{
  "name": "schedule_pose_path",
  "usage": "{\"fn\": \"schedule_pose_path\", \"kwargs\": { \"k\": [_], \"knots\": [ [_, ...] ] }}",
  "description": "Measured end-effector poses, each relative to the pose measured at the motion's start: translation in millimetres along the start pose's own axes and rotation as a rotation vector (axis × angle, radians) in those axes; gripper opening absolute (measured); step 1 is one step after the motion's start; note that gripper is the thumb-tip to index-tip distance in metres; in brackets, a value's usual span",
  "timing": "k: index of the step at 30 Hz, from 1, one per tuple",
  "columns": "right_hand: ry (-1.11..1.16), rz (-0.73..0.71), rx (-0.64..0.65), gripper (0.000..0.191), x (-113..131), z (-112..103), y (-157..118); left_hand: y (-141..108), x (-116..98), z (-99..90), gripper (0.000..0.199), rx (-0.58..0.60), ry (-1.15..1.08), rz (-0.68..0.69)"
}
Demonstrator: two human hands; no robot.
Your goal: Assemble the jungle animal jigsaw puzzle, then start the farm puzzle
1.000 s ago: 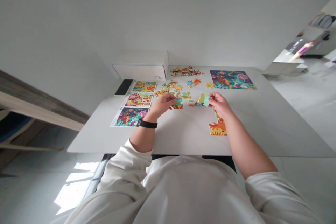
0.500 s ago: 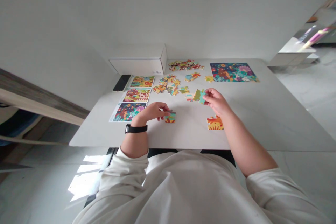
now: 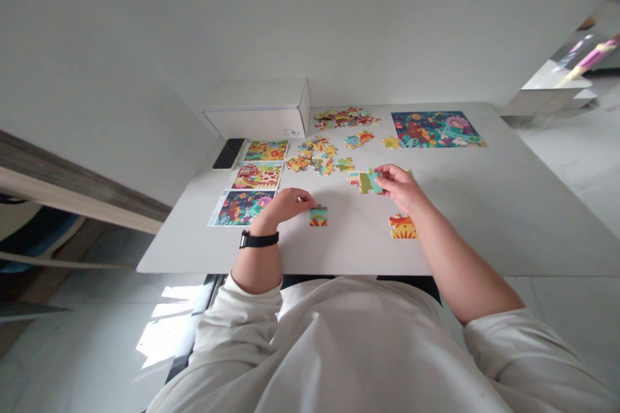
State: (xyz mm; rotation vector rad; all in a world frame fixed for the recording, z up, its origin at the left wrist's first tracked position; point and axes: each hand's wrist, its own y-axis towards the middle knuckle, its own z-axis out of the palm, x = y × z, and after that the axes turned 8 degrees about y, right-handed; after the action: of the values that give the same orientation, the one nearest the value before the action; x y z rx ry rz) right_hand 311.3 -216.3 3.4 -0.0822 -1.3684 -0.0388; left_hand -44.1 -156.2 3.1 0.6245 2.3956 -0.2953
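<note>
We look down on a pale table (image 3: 475, 219) spread across the middle of the frame, its back edge against a plain grey wall (image 3: 358, 19) that fills the upper part. At centre right, our right hand (image 3: 401, 186) is pinched nearly closed, thumb and fingers gripping a green piece (image 3: 367, 182). Just left of centre, our left hand (image 3: 287, 205) is half curled, fingertips at the top corner of a striped piece (image 3: 318, 217); we cannot tell whether it is gripped or only touched. A lion piece (image 3: 403, 228) lies below the right hand.

Loose pieces (image 3: 314, 155) scatter above centre, with a heap (image 3: 345, 119) higher up. Left of the heap stands a white box (image 3: 256, 116), with a phone (image 3: 228, 153) and a picture sheet (image 3: 256, 175) below it. Toward the upper right lies a dark blue puzzle (image 3: 436, 129).

At the left edge we see a wooden beam (image 3: 82, 184); at lower left, sunlight (image 3: 162, 335) falls on the pale floor (image 3: 87, 348). A shelf (image 3: 547, 74) at upper right holds blurred items.
</note>
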Motion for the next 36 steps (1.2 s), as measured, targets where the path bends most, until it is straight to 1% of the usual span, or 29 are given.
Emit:
{"fn": "schedule_pose_path", "kwargs": {
  "k": [2, 5, 7, 8, 9, 12, 14, 17, 19, 21, 24, 26, 28, 30, 32, 36],
  "knots": [
    [-0.021, 0.005, 0.013, 0.058, -2.2, 0.7, 0.2, 0.0, 0.3, 0.8, 0.019, -0.038, -0.014, 0.007],
    [-0.080, -0.014, 0.037, 0.054, -6.3, 1.3, 0.7, 1.3, -4.1, 4.6, 0.017, -0.142, -0.045, 0.025],
    [-0.125, -0.052, 0.057, 0.050, -8.6, 3.0, 0.2, 2.8, -12.0, 9.6, 0.022, -0.194, -0.083, 0.031],
    [-0.146, -0.072, 0.075, 0.048, -9.5, 4.6, -0.3, 3.5, -17.3, 12.8, 0.026, -0.197, -0.115, 0.029],
    [-0.165, -0.091, 0.100, 0.046, -10.1, 6.9, -1.0, 4.1, -23.3, 16.3, 0.031, -0.178, -0.162, 0.025],
    [-0.234, -0.132, 0.194, 0.042, -12.0, 16.7, -3.3, 5.3, -41.7, 27.3, 0.047, -0.047, -0.344, 0.029],
    [-0.284, -0.158, 0.235, 0.041, -14.4, 23.6, -4.2, 5.5, -51.4, 33.3, 0.047, 0.014, -0.410, 0.049],
    [-0.344, -0.194, 0.271, 0.042, -20.5, 30.4, -3.7, 5.6, -59.2, 37.6, 0.037, 0.073, -0.421, 0.048],
    [-0.374, -0.225, 0.286, 0.041, -24.0, 31.8, -3.2, 6.0, -60.1, 37.9, 0.033, 0.084, -0.429, 0.031],
    [-0.411, -0.283, 0.276, 0.040, -24.7, 31.6, -4.1, 7.0, -58.6, 37.6, 0.031, 0.067, -0.468, 0.007],
    [-0.527, -0.452, 0.270, 0.044, -19.5, 30.9, -8.7, 9.1, -54.3, 37.7, 0.029, 0.014, -0.544, -0.041],
    [-0.635, -0.582, 0.311, 0.047, -14.7, 31.6, -12.3, 10.1, -51.6, 38.2, 0.028, -0.006, -0.593, -0.069],
    [-0.726, -0.675, 0.353, 0.047, -12.3, 33.2, -14.7, 10.5, -50.3, 38.9, 0.028, -0.003, -0.632, -0.083],
    [-0.794, -0.711, 0.371, 0.047, -13.2, 35.0, -15.5, 10.4, -50.6, 39.9, 0.028, -0.001, -0.648, -0.091],
    [-0.841, -0.703, 0.375, 0.046, -15.9, 36.1, -15.5, 10.1, -51.8, 40.9, 0.030, -0.006, -0.644, -0.095],
    [-0.884, -0.672, 0.369, 0.041, -19.4, 35.3, -16.1, 8.9, -50.4, 38.3, 0.033, -0.039, -0.515, -0.103]
  ]
}}
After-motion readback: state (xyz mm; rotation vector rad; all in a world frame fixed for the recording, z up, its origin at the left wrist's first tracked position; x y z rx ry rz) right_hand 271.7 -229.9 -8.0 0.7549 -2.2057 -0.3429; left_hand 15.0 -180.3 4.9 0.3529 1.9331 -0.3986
